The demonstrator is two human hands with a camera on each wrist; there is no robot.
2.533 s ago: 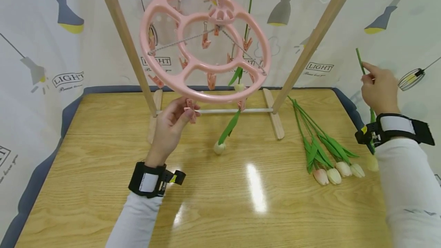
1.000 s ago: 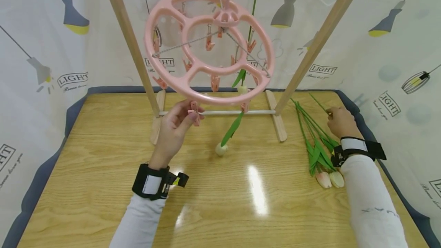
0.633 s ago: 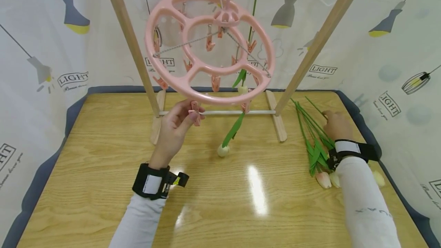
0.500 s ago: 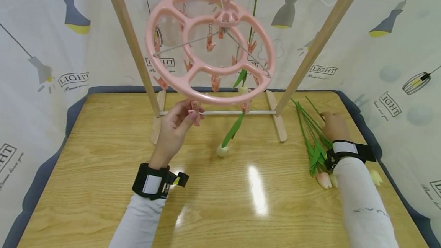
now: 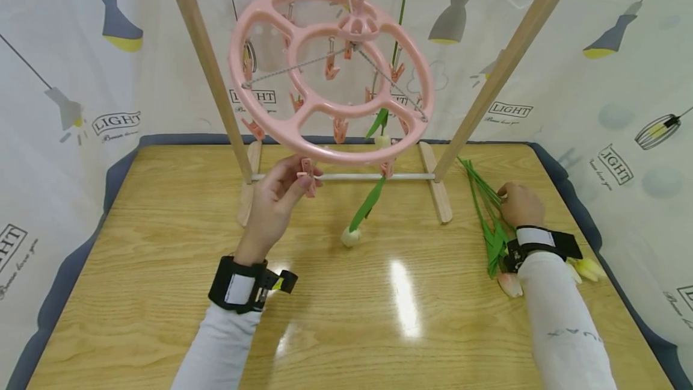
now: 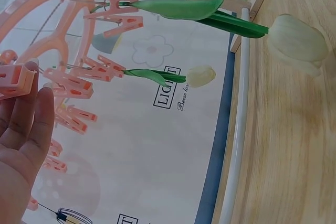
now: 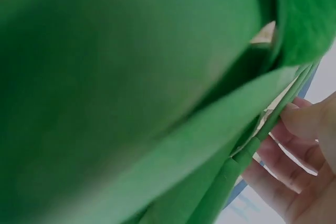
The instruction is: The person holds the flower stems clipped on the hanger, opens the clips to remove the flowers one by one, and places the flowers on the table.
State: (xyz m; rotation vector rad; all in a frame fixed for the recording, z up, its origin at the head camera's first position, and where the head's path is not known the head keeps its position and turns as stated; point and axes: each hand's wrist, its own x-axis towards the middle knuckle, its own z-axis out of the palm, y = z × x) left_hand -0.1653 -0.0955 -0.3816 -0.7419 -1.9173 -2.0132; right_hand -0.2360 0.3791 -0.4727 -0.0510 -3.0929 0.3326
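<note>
My left hand (image 5: 273,197) pinches a pink clothespin (image 5: 307,176) below the front rim of a round pink hanging drying rack (image 5: 325,152). In the left wrist view, the clothespin (image 6: 14,80) sits at the fingertips. One white tulip (image 5: 351,236) hangs head down from a clip at the front right. Another tulip (image 5: 382,140) hangs farther back. At the right, my right hand (image 5: 522,204) is down at a bunch of tulips on the table. The right wrist view shows thumb and fingers around a green stem (image 7: 273,119), with large leaves (image 7: 131,77) filling the foreground.
A wooden stand with slanted posts (image 5: 503,71), feet (image 5: 435,191) and a white crossbar (image 5: 373,177) surrounds the rack. Several pink clips (image 5: 340,130) dangle from the rings. A pink-white tulip head (image 5: 510,284) and a yellowish one (image 5: 589,269) lie by the right forearm.
My right hand, earlier raised at the right with a tulip, has come down and left to the bunch on the table. My left hand keeps its pinch on the clothespin.
</note>
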